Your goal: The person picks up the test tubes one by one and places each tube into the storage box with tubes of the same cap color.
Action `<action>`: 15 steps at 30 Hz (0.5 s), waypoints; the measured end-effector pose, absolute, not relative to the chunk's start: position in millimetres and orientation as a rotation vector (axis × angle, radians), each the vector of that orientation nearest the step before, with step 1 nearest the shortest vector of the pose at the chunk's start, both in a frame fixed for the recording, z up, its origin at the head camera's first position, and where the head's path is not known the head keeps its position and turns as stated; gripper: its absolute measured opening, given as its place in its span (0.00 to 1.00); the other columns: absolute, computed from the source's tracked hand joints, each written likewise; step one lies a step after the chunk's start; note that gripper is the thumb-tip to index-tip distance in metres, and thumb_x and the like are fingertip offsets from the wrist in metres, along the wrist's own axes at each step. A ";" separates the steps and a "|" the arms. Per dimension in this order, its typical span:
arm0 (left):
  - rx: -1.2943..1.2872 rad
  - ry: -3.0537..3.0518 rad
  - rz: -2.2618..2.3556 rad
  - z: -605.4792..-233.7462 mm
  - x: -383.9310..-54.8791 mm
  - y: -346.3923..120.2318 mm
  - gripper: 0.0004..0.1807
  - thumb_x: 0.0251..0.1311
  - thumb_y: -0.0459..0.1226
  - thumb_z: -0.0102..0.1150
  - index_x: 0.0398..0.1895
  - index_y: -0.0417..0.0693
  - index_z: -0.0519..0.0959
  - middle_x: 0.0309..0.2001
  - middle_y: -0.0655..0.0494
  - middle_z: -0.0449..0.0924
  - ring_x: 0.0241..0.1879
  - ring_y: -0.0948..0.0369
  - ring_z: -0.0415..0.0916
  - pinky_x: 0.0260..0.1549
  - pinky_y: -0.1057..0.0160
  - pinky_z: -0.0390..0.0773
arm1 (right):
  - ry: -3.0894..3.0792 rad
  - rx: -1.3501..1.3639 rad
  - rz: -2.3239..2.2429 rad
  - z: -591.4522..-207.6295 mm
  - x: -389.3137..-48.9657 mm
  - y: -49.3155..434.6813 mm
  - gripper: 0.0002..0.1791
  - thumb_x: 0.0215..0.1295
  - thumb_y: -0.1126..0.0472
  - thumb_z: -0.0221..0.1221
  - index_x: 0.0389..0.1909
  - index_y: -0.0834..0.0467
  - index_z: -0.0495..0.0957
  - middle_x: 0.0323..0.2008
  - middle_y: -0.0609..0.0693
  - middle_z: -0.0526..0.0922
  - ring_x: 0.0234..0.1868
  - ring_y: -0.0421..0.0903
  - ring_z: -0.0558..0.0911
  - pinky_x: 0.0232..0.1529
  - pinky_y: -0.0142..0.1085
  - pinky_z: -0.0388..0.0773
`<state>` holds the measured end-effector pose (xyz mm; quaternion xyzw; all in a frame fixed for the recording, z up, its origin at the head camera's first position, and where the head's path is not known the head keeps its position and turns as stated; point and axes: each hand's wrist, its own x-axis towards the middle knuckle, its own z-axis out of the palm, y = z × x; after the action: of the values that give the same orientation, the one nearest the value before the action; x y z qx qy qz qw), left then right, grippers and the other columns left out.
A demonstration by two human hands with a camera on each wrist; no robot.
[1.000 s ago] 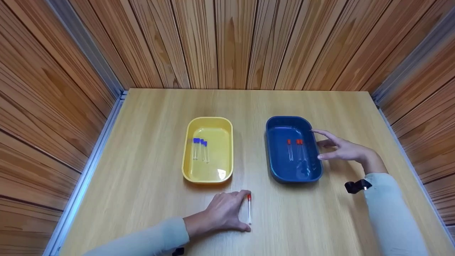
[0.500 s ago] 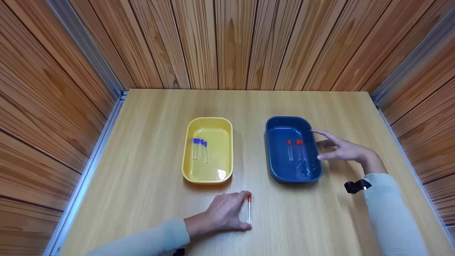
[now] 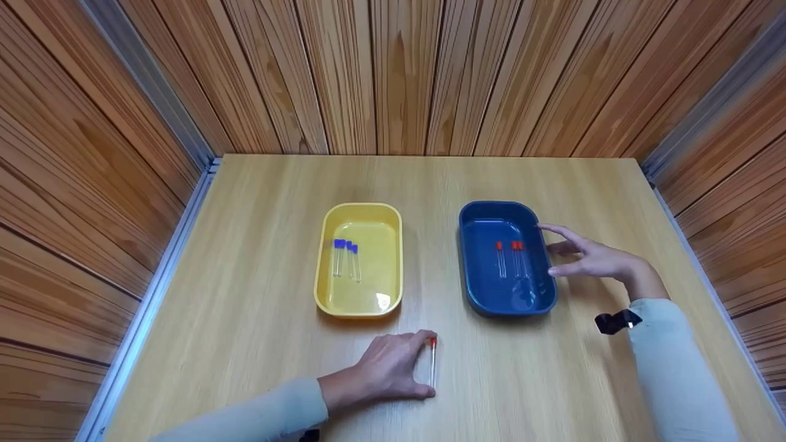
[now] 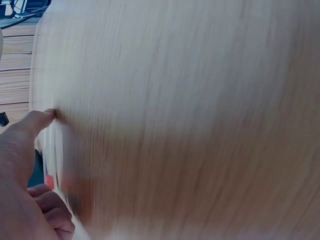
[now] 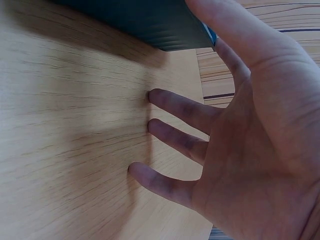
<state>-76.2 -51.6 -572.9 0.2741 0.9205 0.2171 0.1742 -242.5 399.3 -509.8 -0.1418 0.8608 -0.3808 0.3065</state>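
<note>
In the head view, my left hand [image 3: 390,366] pinches a red-capped test tube [image 3: 433,366] end to end, index finger at the cap and thumb at the clear bottom, low over the table. The left wrist view shows the red cap [image 4: 49,181] beside curled fingers. My right hand [image 3: 592,258] is at the right side of the blue tray [image 3: 473,291], thumb and index fingertip at its rim. Its other fingers [image 5: 175,140] reach straight down to the tabletop in the right wrist view. Three red-capped tubes [image 3: 516,261] lie in the blue tray.
To the left, a yellow tray [image 3: 381,294] holds several purple-capped tubes [image 3: 347,259]. Both trays stand on a light wooden table [image 3: 264,245]. Wood-patterned walls [image 3: 399,73] close it in at the back and both sides.
The red-capped tube has shifted slightly to the right and tilted a little between my left thumb and finger. My left thumb has closed up to its bottom end. The right hand has stayed still.
</note>
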 end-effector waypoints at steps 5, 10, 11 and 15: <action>0.812 2.620 0.633 -560.2 -81.4 -50.0 0.51 0.53 0.63 0.86 0.79 0.62 0.74 0.62 0.57 0.93 0.45 0.68 0.85 0.45 0.67 0.83 | 2.277 -0.370 -1.016 -509.9 -243.1 399.6 0.56 0.78 0.52 0.69 0.94 0.44 0.42 0.88 0.75 0.59 0.86 0.82 0.57 0.77 0.87 0.59; 0.873 2.655 0.625 -546.8 -87.7 -49.1 0.52 0.54 0.62 0.86 0.80 0.61 0.72 0.40 0.62 0.90 0.29 0.70 0.69 0.28 0.73 0.64 | 2.266 -0.361 -1.021 -510.8 -243.3 399.8 0.56 0.78 0.51 0.69 0.94 0.43 0.42 0.88 0.74 0.58 0.87 0.81 0.56 0.77 0.88 0.57; 0.883 2.664 0.628 -543.6 -89.0 -48.8 0.52 0.54 0.62 0.86 0.80 0.61 0.72 0.36 0.62 0.87 0.27 0.69 0.66 0.26 0.72 0.61 | 2.264 -0.361 -1.022 -511.1 -243.4 400.1 0.56 0.78 0.51 0.69 0.94 0.43 0.42 0.88 0.74 0.58 0.87 0.81 0.56 0.77 0.88 0.57; 0.927 2.734 0.649 -528.2 -95.5 -46.2 0.52 0.54 0.61 0.87 0.80 0.60 0.72 0.36 0.60 0.89 0.25 0.70 0.63 0.23 0.73 0.58 | 2.268 -0.365 -1.021 -510.2 -243.3 400.2 0.56 0.78 0.51 0.69 0.94 0.43 0.42 0.88 0.74 0.58 0.87 0.81 0.56 0.78 0.88 0.56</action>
<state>-95.5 -46.2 -528.2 0.3118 0.9202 0.2185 0.0911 -243.3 400.2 -510.2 -0.1380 0.8580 -0.3865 0.3089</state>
